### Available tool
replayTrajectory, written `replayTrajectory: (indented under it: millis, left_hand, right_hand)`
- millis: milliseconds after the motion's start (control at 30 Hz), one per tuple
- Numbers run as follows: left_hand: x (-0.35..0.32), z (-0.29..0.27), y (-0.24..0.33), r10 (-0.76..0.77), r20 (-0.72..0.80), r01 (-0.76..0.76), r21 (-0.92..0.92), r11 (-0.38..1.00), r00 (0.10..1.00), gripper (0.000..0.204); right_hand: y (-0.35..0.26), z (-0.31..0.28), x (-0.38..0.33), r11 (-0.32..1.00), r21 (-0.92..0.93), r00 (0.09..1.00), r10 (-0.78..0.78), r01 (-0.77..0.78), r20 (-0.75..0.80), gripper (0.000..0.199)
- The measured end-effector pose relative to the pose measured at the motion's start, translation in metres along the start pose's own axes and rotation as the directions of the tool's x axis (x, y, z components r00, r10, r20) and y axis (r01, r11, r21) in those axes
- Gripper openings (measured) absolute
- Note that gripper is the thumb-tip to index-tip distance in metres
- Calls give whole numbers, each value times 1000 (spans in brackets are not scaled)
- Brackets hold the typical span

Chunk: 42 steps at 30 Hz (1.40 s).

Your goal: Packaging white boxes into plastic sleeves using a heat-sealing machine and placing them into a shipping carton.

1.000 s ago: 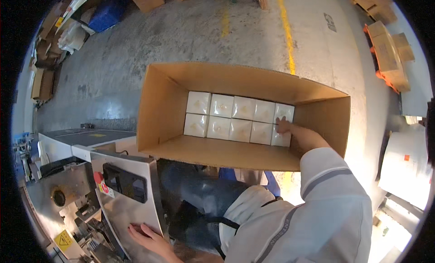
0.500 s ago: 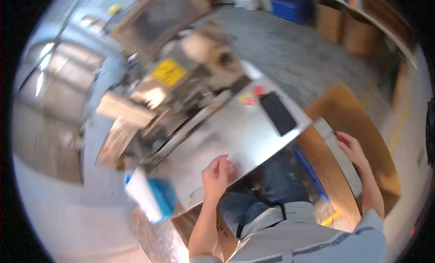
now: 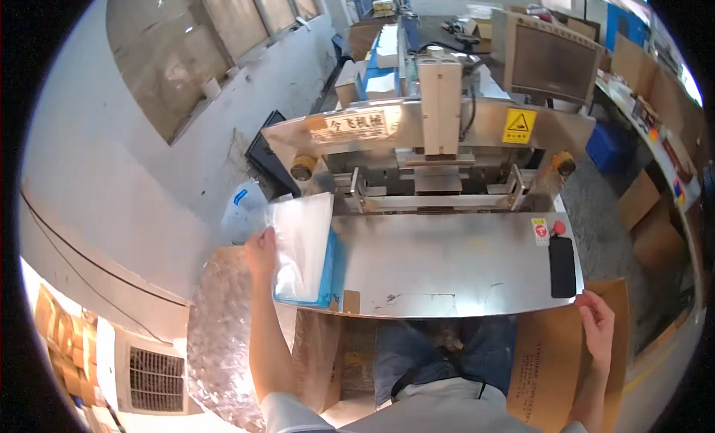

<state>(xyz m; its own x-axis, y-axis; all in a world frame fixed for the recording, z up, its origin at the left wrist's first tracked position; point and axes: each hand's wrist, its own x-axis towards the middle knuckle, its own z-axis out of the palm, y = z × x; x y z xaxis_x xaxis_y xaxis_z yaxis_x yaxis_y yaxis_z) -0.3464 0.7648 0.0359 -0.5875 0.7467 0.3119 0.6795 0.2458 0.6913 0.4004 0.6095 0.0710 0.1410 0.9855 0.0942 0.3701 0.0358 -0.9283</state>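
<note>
My left hand [image 3: 261, 253] is closed at the left edge of a stack of clear, whitish plastic sheets or bags [image 3: 304, 243]. Whether a sheet is between its fingers cannot be made out. The stack lies on a blue holder [image 3: 328, 275] at the left end of a metal worktable [image 3: 424, 265]. At the table's front right corner, my right hand [image 3: 596, 325] has its fingers loosely extended and apart, with nothing visible in them. It is over a cardboard box [image 3: 547, 355] and just below a black flat phone-like slab [image 3: 562, 267].
A press machine [image 3: 439, 109] with a crossbar and guide rods stands behind the worktable. A red button [image 3: 558, 228] sits near its right edge. Bubble wrap [image 3: 222, 321] hangs at the left. A monitor [image 3: 555, 60] and a blue crate [image 3: 609, 146] are at the far right.
The view has turned to the left and squared up to the table. My left hand has gone from the table's front edge to the plastic stack; my right hand has risen out of the cardboard box.
</note>
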Motion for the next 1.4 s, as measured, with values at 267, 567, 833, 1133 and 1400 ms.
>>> replayTrajectory:
  millis: [267,567,833,1133,1400]
  left_hand:
    - [-26,-12,70,340,-276,-342,44,939,899,24]
    - [-213,12,247,640,360,-393,-558,730,678,14]
    - [-271,39,247,378,631,93,-584,807,677,17]
    - [-277,69,235,584,179,-440,-496,748,791,31]
    - [-233,67,247,582,784,-490,-430,759,214,19]
  right_hand:
    - [-55,57,38,993,-34,980,-105,112,168,43]
    - [-135,160,64,766,-88,767,-641,637,-30,55]
    - [-94,152,60,874,11,802,-450,486,393,12]
    - [-75,163,56,648,-105,634,-679,755,370,12]
    - [-62,168,63,656,-304,650,-378,690,659,18]
